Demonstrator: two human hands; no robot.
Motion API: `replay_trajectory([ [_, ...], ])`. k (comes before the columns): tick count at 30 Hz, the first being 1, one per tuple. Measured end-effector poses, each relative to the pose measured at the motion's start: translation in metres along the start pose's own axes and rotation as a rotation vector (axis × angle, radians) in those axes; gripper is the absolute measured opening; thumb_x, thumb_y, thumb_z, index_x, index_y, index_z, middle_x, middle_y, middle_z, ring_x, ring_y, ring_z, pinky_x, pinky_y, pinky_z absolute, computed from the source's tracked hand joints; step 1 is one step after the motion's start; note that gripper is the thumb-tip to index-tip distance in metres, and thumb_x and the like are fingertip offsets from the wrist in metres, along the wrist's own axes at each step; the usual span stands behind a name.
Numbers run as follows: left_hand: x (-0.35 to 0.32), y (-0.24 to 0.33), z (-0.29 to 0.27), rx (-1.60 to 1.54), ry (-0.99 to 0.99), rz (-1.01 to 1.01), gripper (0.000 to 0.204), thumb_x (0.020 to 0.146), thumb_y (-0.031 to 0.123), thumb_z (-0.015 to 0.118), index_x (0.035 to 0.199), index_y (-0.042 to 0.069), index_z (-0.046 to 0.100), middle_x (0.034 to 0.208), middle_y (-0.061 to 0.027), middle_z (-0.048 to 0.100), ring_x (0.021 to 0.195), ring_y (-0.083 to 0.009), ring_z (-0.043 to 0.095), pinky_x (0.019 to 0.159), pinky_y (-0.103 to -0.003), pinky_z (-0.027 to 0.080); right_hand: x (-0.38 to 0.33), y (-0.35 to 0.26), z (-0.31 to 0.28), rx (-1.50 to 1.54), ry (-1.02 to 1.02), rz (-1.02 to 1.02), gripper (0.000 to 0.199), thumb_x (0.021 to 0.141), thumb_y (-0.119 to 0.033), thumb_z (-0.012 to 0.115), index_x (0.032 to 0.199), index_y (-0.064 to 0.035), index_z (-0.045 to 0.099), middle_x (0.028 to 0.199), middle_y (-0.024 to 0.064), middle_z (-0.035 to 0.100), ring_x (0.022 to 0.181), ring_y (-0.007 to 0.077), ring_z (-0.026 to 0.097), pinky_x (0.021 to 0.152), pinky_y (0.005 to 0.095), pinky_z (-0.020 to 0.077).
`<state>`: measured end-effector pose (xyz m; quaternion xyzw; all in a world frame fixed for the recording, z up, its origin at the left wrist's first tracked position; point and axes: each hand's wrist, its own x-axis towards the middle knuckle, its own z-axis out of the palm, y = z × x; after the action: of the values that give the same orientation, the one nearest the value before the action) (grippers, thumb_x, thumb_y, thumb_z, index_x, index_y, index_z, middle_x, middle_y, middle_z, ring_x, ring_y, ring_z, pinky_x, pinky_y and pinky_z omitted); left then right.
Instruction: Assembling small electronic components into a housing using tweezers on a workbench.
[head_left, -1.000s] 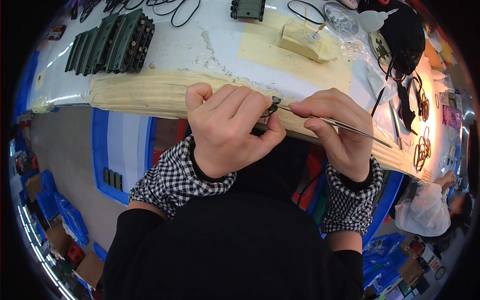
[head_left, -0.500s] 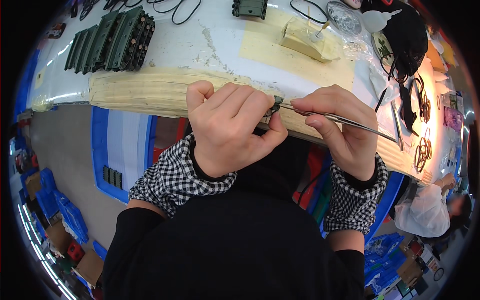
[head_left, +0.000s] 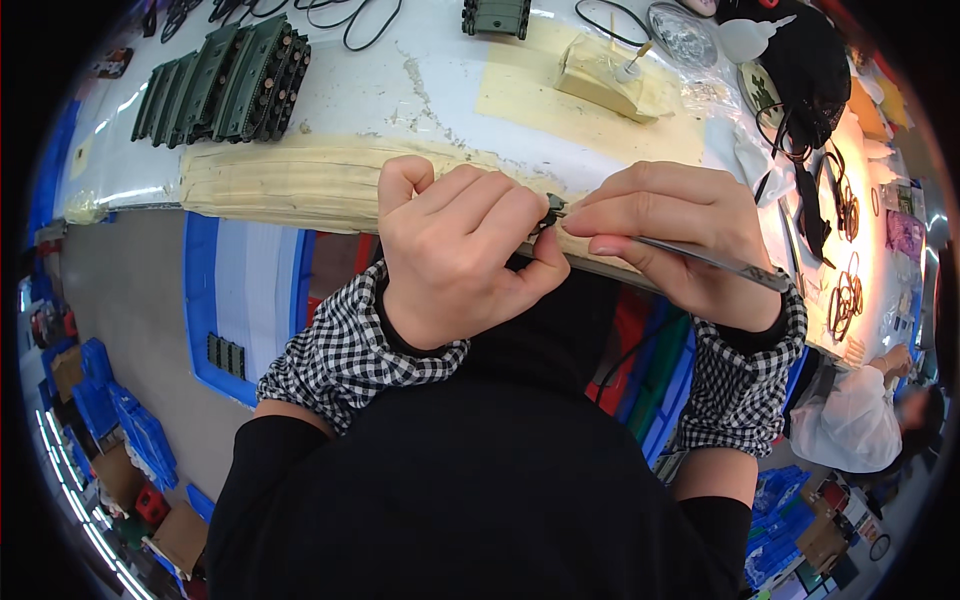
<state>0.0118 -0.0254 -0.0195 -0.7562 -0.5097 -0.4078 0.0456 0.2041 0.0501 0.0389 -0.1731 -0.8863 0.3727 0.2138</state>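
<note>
Two bare hands meeting just in front of the near edge of a white worktop [head_left: 420,80], seen from above. Left hand [head_left: 455,250] curled into a loose fist, thumb and forefinger pinched tight on a small dark part [head_left: 549,212], mostly hidden by the fingers. Right hand [head_left: 670,240] closed around slim metal tweezers [head_left: 700,258], tips touching the small dark part, shaft running back across the palm toward the wrist. Black-and-white checked cuffs over black sleeves on both forearms.

Worktop edge wrapped in wrinkled beige masking tape [head_left: 290,180], rough and layered. Flat beige sheet [head_left: 560,100] further back, carrying a pale, blocky foam-like lump [head_left: 600,80] with a thin stick standing in it. Row of dark green ribbed tread-like pieces [head_left: 220,80] packed side by side at the far left. Clear crinkled plastic bag [head_left: 685,35] at the far right, contents unclear. Black cables [head_left: 350,15] looping along the back. Blue plastic crates [head_left: 240,300] below the worktop, one holding a small dark green piece [head_left: 225,355].
</note>
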Motion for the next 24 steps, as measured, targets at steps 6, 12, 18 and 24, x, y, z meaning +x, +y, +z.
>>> replay_trajectory([
  [6, 0.007, 0.001, -0.007, 0.000, -0.067, -0.047, 0.014, 0.061, 0.013, 0.070, 0.070, 0.011, 0.060, 0.062, 0.0010, 0.056, 0.057, -0.0169, 0.054, 0.067, -0.031, 0.029, -0.008, -0.014, -0.005, 0.033, 0.225, -0.020, 0.012, 0.088, -0.008, 0.063, 0.094, 0.0027, 0.065, 0.082, 0.0113, 0.065, 0.074, 0.0218, 0.063, 0.069, 0.0291, 0.0504],
  [12, 0.041, -0.012, -0.008, 0.028, 0.050, 0.031, 0.016, 0.060, 0.011, 0.069, 0.073, 0.009, 0.061, 0.063, 0.0011, 0.056, 0.057, -0.0164, 0.052, 0.070, -0.031, 0.029, -0.009, 0.008, -0.011, -0.160, 0.808, 0.195, 0.009, 0.092, -0.008, 0.061, 0.095, 0.0007, 0.062, 0.082, 0.0067, 0.064, 0.075, 0.0116, 0.058, 0.070, 0.0255, 0.0459],
  [18, 0.063, -0.029, 0.017, 0.029, 0.159, 0.061, 0.015, 0.059, 0.012, 0.068, 0.072, 0.009, 0.059, 0.063, 0.0030, 0.056, 0.056, -0.0161, 0.051, 0.067, -0.031, 0.028, 0.023, 0.043, -0.010, -0.632, 0.741, 0.142, 0.015, 0.079, -0.009, 0.073, 0.092, -0.0041, 0.066, 0.077, 0.0084, 0.062, 0.073, 0.0240, 0.058, 0.064, 0.0327, 0.0451],
  [24, 0.060, -0.033, 0.024, 0.008, 0.150, 0.028, 0.017, 0.058, 0.012, 0.068, 0.072, 0.009, 0.060, 0.064, 0.0012, 0.057, 0.057, -0.0164, 0.052, 0.068, -0.031, 0.028, 0.028, 0.049, -0.011, -0.620, 0.692, 0.168, 0.012, 0.076, -0.006, 0.074, 0.086, -0.0043, 0.066, 0.074, 0.0077, 0.062, 0.073, 0.0234, 0.057, 0.063, 0.0320, 0.0442],
])
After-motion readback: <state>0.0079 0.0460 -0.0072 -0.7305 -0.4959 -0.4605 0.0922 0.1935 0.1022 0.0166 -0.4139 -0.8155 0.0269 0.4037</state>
